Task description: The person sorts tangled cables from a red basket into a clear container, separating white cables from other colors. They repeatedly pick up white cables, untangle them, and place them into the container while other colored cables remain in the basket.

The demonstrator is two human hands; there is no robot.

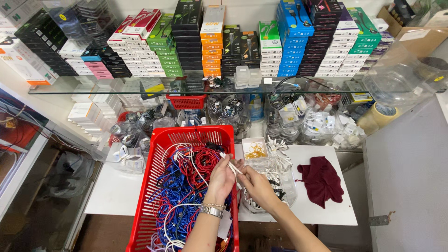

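Left hand (222,179) and right hand (255,185) were held close together over the rim of the red basket (148,196), both pinched on a white cable (232,167); the grip detail was small, so possibly only fingertips. Most of the work appeared left: the basket was seen full of tangled red, blue and white cables (182,186). A clear bag of white cables (277,179) lay beside it on the surface (322,214), near rubber bands (255,150) and a maroon cloth (322,179).

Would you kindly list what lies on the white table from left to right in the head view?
Red basket → left hand → right hand → dark red cloth.
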